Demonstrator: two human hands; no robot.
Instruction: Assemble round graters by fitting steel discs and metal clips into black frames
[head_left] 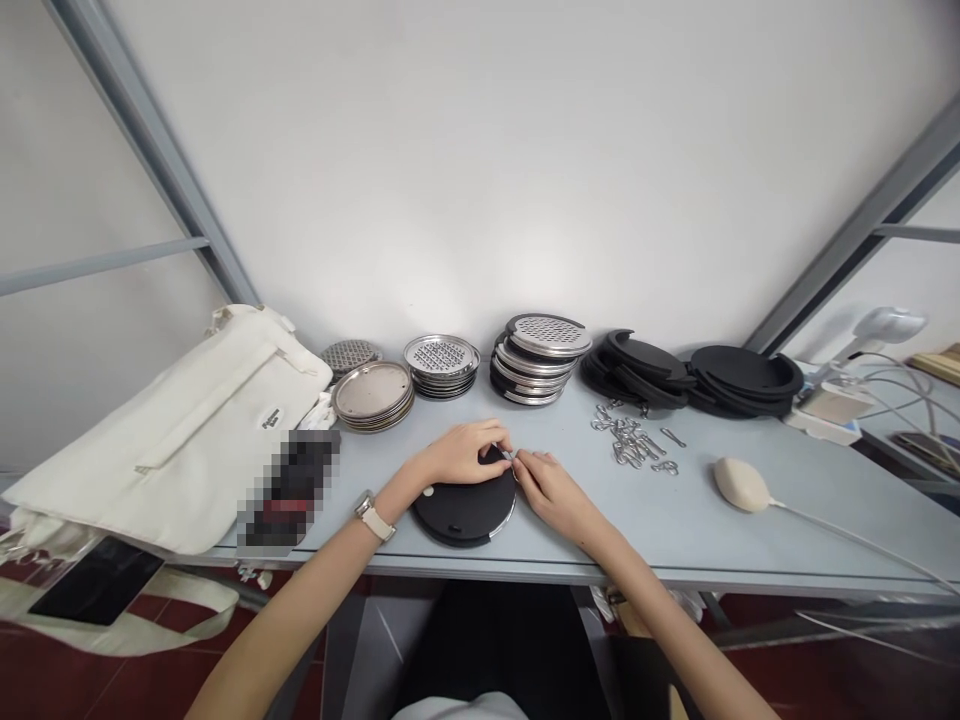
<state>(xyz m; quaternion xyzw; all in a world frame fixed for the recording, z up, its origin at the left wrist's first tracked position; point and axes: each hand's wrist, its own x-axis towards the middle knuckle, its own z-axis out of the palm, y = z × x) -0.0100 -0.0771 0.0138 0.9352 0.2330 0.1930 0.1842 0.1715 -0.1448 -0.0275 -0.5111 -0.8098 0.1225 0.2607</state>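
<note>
On the grey worktop (645, 530), a round black disc (457, 515) lies flat, its far edge held closed in the left hand (461, 452). The right hand (551, 490), nearer the disc's right rim, grips a small silver clip (510, 457) there. Farther off, loose clips (622, 437) lie beside stacked steel graters (536, 360).

This looks like a small assembly workshop in a plain room. A pale grey desk (660, 520) stands against a white partition (480, 170) braced by a grey metal frame (142, 150), above a red tiled floor (97, 680). Parts lie on the desk in sorted batches, as at a piecework bench: stacks of perforated steel grater discs (442, 358), stacks of black round casings (742, 372), and a loose heap of small metal clips (626, 435).
</note>
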